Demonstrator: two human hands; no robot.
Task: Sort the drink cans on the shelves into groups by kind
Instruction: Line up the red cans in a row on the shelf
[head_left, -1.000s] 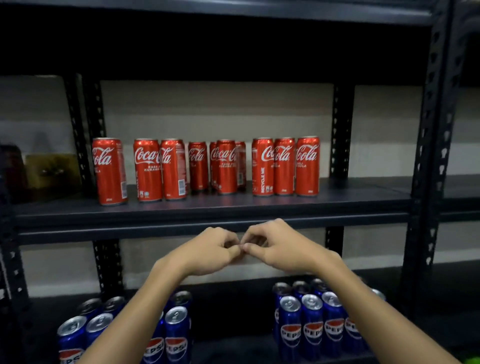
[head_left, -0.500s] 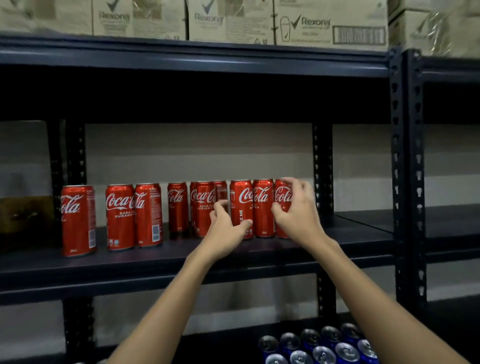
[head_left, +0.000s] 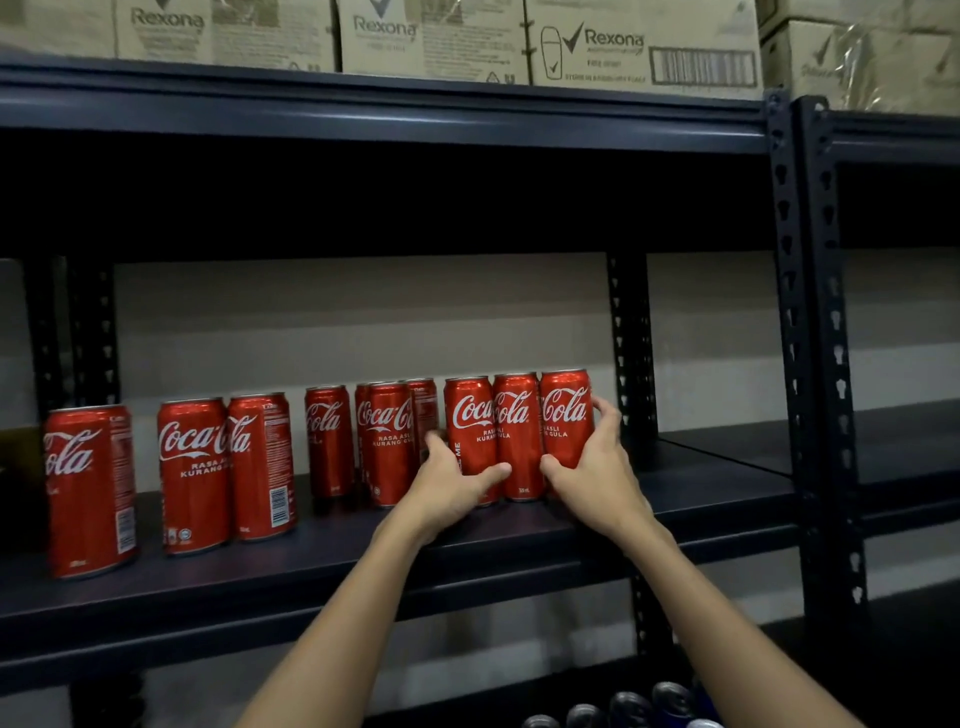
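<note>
Both hands clasped a row of three red cans (head_left: 518, 431): left hand (head_left: 451, 486) one end, right hand (head_left: 597, 470) the other.

I see Rexona cardboard boxes (head_left: 639, 47) lined along top shelf, printed sides facing me. One plastic-wrapped box (head_left: 878, 62) at far right. Perforated dark metal upright (head_left: 815, 364) stands right of centre. Pale wall (head_left: 363, 322) shows behind rack. Neighbouring rack bay (head_left: 893, 447) sits dim at right.
</note>
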